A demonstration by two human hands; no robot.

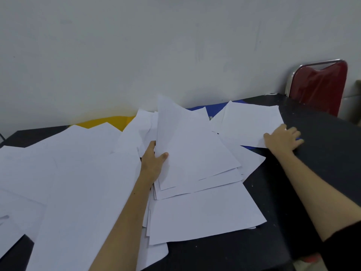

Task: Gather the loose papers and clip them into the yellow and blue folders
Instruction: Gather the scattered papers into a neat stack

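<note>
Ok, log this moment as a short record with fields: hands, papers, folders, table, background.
left hand: grips the left edge of a sheaf, thumb on top, sheaf tilted up
right hand: fingers spread, resting on the near right corner of a far sheet
papers: many white sheets scattered and overlapping, none clipped
yellow folder: far left by the wall, mostly covered
blue folder: far centre, mostly covered
table: dark, speckled
chair: red, beyond the far right corner
</note>
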